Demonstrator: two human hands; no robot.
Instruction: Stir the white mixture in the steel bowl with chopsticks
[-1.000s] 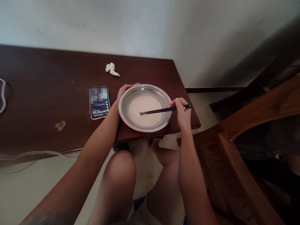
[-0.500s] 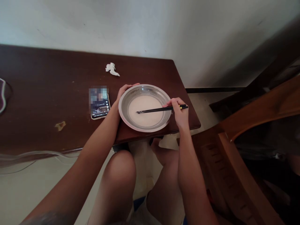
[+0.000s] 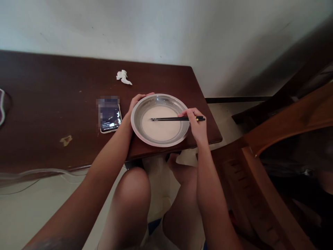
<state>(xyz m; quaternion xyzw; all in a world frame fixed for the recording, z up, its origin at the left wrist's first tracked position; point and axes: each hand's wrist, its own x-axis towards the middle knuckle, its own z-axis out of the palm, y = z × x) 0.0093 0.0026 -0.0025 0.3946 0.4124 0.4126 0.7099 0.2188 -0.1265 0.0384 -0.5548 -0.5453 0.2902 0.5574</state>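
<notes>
Head view: stir gently with tips low in the batter [image 3: 161, 126], left hand [image 3: 137, 103] clamped on the metal dish [image 3: 137, 130] rim near the surface's [image 3: 52, 104] right edge, right hand [image 3: 196, 123] pinched on chopsticks [image 3: 170, 119], lying lengthwise left-right, tips leftward over dish centre.

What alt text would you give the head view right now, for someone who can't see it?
The right hand holds black chopsticks with their tips in pale liquid in a metal dish, while the left hand grips the dish's far-left rim. The dish sits on a dark wooden table, beside a phone and a crumpled tissue.
</notes>
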